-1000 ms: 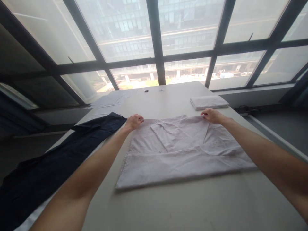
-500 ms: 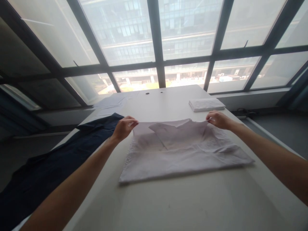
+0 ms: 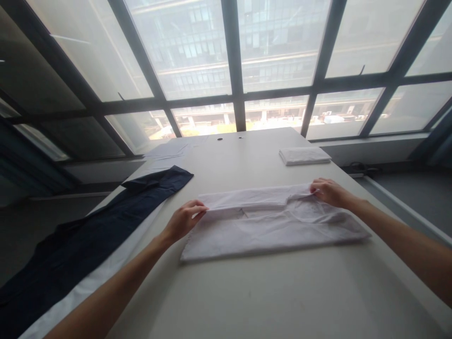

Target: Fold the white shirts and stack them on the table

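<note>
A white shirt, partly folded into a wide flat shape, lies in front of me with its far edge turned over toward me. My left hand pinches the left end of that turned edge between thumb and fingers. At the right end, my right hand grips the cloth, its fingertips partly hidden in the fabric. Some wrinkles run through the right part of the shirt. Its near edge rests on the white table.
Dark navy clothing lies along the table's left side, with white cloth beneath it. A folded white cloth sits at the far right. Pale sheets lie far left. Windows stand beyond the table.
Both hands have come down and toward me, bringing the shirt's raised far edge over onto the near part. The view has shifted slightly.
</note>
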Motion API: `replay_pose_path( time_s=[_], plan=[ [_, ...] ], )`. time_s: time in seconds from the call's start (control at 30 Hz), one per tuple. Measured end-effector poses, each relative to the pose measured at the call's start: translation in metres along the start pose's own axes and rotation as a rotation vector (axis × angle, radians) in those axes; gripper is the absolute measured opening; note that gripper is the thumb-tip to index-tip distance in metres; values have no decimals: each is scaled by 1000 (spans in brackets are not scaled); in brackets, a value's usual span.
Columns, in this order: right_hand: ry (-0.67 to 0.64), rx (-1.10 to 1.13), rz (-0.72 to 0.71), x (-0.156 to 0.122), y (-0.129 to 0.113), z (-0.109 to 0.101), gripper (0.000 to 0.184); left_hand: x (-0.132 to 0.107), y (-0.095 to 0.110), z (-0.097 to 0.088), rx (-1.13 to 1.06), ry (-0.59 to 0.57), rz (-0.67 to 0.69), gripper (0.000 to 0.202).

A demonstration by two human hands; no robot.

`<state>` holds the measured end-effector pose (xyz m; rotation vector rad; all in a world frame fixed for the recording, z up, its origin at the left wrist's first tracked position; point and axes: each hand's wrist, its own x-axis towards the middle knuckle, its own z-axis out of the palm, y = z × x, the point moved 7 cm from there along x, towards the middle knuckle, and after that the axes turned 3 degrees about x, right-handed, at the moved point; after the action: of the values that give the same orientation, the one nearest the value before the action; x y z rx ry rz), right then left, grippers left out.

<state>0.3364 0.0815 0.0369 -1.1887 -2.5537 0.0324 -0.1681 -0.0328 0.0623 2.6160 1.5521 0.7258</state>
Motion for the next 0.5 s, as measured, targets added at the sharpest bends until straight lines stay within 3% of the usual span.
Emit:
replay_pose_path(
  time_s=[0.13,0.2,0.37,0.43,0.5],
  plan=[
    [63,21,34,-2,8,-8,16,-2,3,-5,7,35,7,27],
    [62,4,38,-3,9,-10,16,-4,6,-2,23,-7,22,27],
    [-66,-10,15,-9,2,-2,20,-9,10,8,33,-145,49,28],
    [-89,22,12,-10,1,0,20,-2,10,4,34,-113,19,32],
    [-32,54,30,-5,3,-4,20,13,13,0,16,-47,-17,35]
  ],
)
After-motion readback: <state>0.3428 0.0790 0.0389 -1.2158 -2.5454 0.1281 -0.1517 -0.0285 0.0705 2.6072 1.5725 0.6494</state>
